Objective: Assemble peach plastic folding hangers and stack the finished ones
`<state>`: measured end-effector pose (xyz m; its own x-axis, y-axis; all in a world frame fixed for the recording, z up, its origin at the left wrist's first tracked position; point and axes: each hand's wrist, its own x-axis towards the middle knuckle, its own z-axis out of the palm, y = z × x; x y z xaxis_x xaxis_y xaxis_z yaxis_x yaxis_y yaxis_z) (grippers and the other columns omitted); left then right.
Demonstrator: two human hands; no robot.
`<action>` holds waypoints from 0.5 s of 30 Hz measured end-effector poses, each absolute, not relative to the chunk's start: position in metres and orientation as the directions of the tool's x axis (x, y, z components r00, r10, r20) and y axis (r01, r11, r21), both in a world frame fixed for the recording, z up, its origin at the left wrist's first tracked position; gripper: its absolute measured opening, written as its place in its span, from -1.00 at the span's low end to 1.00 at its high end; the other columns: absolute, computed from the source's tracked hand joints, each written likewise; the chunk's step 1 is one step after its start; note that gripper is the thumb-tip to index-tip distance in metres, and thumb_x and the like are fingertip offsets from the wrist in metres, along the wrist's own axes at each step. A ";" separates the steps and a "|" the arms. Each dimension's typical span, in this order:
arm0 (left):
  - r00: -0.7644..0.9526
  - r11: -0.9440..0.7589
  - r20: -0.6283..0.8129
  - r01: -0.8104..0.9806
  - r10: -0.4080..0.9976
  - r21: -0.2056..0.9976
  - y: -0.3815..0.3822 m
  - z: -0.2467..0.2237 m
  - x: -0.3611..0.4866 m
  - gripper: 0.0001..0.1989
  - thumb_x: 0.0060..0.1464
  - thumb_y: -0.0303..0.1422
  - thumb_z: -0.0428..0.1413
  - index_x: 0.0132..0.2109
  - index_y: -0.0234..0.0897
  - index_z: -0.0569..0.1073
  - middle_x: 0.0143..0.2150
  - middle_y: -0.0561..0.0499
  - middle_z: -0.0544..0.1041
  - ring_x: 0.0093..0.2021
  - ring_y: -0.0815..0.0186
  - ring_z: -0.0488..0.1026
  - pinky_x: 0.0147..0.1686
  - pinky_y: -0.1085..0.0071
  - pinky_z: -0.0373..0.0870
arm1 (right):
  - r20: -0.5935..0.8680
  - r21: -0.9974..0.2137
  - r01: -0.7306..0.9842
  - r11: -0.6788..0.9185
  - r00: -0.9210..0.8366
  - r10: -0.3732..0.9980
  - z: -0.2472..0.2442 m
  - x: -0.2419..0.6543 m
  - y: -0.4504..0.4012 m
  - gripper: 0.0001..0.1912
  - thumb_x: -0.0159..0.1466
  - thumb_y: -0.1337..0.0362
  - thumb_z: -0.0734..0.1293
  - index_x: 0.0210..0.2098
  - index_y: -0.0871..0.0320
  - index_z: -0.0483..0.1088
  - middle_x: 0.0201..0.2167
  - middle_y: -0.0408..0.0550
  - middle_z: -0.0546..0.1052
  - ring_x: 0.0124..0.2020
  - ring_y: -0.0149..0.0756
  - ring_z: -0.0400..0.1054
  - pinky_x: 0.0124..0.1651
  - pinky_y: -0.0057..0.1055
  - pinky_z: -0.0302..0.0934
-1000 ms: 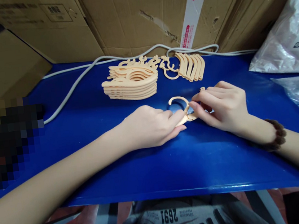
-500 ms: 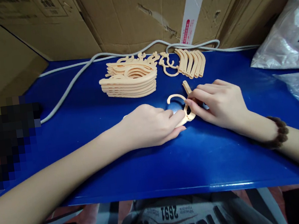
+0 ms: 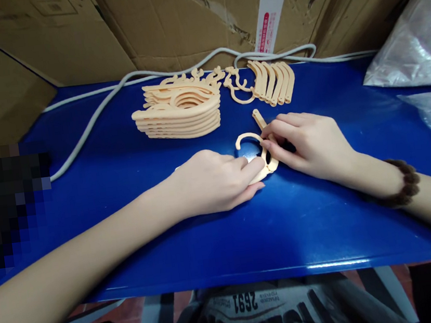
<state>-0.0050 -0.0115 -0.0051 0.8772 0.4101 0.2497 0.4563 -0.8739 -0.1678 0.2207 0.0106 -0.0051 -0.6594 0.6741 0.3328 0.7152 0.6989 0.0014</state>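
A cream plastic hanger (image 3: 249,135) with a curved hook lies low over the blue table, between my hands. My left hand (image 3: 218,182) is closed on its left arm, which the palm mostly covers. The fingers of my right hand (image 3: 307,142) pinch the hanger's other arm, whose end points up and away past the fingertips. Behind my left hand sits a stack of cream hangers (image 3: 179,121). To the right of that stack are loose hook pieces (image 3: 240,93) and a row of curved arm pieces (image 3: 274,83).
A white cable (image 3: 113,98) runs along the back of the blue table (image 3: 225,244). Cardboard boxes (image 3: 175,25) stand behind it. Plastic bags (image 3: 409,48) lie at the right, and a dark blurred object is at the left edge.
The hanger's right arm has swung slightly left and upright, with my right fingers still on it. My left hand keeps its hold. The view has shifted a little.
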 end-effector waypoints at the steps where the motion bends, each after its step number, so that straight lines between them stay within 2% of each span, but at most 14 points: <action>1: 0.878 -0.874 0.255 0.454 0.406 -0.171 -0.012 -0.005 -0.005 -0.75 0.32 -0.22 -0.05 -0.09 -0.31 0.39 -0.37 0.05 0.58 -0.44 0.30 0.55 -0.58 0.36 0.11 | 0.339 -0.015 0.717 0.697 -0.652 0.678 -0.005 0.221 0.010 -0.74 0.39 0.17 0.18 -0.17 0.18 0.42 -0.36 -0.06 0.53 -0.37 -0.31 0.38 -0.33 -0.41 0.14; 4: 0.882 -0.878 0.266 0.443 0.390 -0.182 -0.012 -0.006 -0.004 -0.75 0.32 -0.22 -0.06 -0.10 -0.31 0.39 -0.39 0.06 0.57 -0.45 0.30 0.54 -0.58 0.37 0.11 | 0.356 -0.055 0.720 0.692 -0.633 0.687 -0.005 0.221 0.010 -0.68 0.38 0.17 0.21 0.02 0.22 0.35 -0.37 -0.07 0.53 -0.42 -0.33 0.37 -0.37 -0.43 0.14; 6: 0.884 -0.879 0.265 0.438 0.385 -0.187 -0.011 -0.006 -0.005 -0.75 0.33 -0.23 -0.07 -0.10 -0.31 0.38 -0.38 0.06 0.57 -0.45 0.30 0.55 -0.58 0.37 0.12 | 0.360 -0.078 0.709 0.701 -0.635 0.683 -0.005 0.222 0.010 -0.65 0.37 0.19 0.21 0.07 0.23 0.32 -0.39 -0.09 0.53 -0.44 -0.33 0.36 -0.39 -0.44 0.12; 12: 0.890 -0.886 0.272 0.422 0.366 -0.190 -0.012 -0.007 -0.005 -0.76 0.33 -0.23 -0.08 -0.10 -0.29 0.37 -0.35 0.07 0.57 -0.43 0.30 0.55 -0.58 0.35 0.18 | 0.345 -0.188 0.622 0.760 -0.683 0.644 -0.005 0.224 0.011 -0.68 0.35 0.23 0.22 0.05 0.23 0.33 -0.34 -0.11 0.50 -0.48 -0.41 0.30 -0.44 -0.47 0.08; 15: 0.888 -0.890 0.320 0.405 0.329 -0.210 -0.011 -0.007 -0.004 -0.74 0.32 -0.21 -0.08 -0.13 -0.29 0.38 -0.42 0.06 0.55 -0.46 0.29 0.53 -0.58 0.35 0.18 | 0.322 -0.169 0.605 0.778 -0.712 0.624 -0.006 0.224 0.012 -0.70 0.36 0.24 0.20 0.03 0.19 0.35 -0.26 -0.07 0.48 -0.39 -0.37 0.35 -0.41 -0.46 0.12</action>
